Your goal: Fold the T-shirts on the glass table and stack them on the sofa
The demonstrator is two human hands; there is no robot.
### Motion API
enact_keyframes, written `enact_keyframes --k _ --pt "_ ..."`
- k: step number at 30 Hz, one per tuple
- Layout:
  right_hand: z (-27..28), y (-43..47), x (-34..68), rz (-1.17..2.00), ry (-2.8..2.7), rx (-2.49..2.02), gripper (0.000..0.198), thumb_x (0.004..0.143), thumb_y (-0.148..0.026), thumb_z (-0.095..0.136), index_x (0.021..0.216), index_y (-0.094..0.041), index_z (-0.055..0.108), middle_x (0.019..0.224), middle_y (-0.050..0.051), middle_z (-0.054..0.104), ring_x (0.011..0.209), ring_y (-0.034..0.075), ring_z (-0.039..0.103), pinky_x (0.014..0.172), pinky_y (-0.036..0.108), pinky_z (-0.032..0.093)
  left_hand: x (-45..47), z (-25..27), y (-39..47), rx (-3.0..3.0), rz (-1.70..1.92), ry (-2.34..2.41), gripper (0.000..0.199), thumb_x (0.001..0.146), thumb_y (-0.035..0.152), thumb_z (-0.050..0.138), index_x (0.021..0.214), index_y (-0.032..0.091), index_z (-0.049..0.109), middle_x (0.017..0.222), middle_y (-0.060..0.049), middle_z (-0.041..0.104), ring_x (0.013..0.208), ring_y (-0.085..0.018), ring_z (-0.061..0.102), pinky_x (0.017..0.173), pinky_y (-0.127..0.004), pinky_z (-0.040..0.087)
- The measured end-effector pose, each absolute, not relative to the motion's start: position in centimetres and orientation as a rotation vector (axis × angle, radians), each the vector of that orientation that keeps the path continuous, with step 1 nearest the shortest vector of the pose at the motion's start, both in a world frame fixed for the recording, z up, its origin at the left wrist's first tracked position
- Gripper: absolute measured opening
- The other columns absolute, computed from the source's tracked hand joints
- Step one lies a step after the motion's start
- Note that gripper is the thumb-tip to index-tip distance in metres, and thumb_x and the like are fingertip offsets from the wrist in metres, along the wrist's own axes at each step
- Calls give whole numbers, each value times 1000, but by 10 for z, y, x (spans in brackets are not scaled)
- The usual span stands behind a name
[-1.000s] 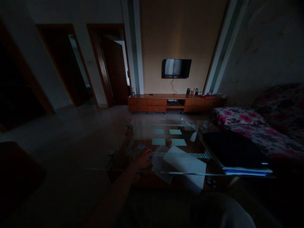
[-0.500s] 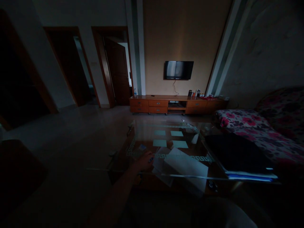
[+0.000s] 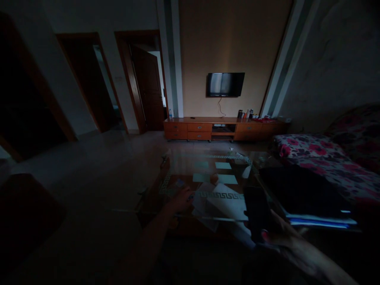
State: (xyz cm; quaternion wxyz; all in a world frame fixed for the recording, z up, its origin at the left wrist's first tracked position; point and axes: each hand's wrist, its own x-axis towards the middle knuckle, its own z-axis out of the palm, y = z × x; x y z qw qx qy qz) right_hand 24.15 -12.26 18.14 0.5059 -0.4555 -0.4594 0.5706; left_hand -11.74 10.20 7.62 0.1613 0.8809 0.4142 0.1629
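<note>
My right hand (image 3: pixel 280 231) has come in from the lower right, its fingers wrapped round a black smartphone (image 3: pixel 255 211). The phone stands tilted above the near edge of the glass coffee table (image 3: pixel 181 213). My left hand (image 3: pixel 181 200) rests at the table's near left part with its fingers curled. A small bluish thing shows at its fingertips, too dark to name. Just beyond that hand lies a small blue-and-white item (image 3: pixel 180 182). White paper sheets (image 3: pixel 228 198) are between the two hands, seen at or through the glass.
A dark folded item (image 3: pixel 303 194) lies on a blue-edged stack at the table's right. The floral sofa (image 3: pixel 311 148) is beyond it. Across the room stand a wooden TV cabinet (image 3: pixel 198 127) and a wall-mounted television (image 3: pixel 225 84). The room is dim.
My right hand has entered from the lower right with the smartphone in it. My left hand stays nearly in place. The view has shifted slightly.
</note>
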Motion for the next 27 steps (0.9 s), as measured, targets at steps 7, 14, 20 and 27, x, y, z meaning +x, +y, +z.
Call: enact_keyframes --k 7,14,20,27 --pt "165 -45 174 1655 -1029 -837 76 62 -20 88 132 -29 58 130 8 68 116 29 67 100 45 53 -124 62 112 2519 463 1208 49 87 21 62 135 27 57 135 -8 54 127 -26 51 110 -42 43" --pt "152 -48 175 1643 -995 -854 83 61 -19 86 137 -29 54 135 10 66 118 31 66 100 47 52 -123 57 119 2521 405 1192 49 87 22 61 136 26 56 134 -9 53 128 -27 52 110 -42 43" --pt "144 -44 187 1694 -934 -814 90 62 -13 68 148 -29 46 138 8 65 123 31 63 99 44 52 -120 59 118 2533 330 1264 46 90 28 60 135 26 54 137 -9 50 131 -27 49 113 -42 39" --pt "129 -36 190 1711 -909 -850 104 52 -12 60 153 -28 43 134 7 68 116 33 66 97 47 51 -121 58 117 2526 297 1268 47 90 28 60 136 26 53 133 -9 51 128 -26 50 111 -40 41"
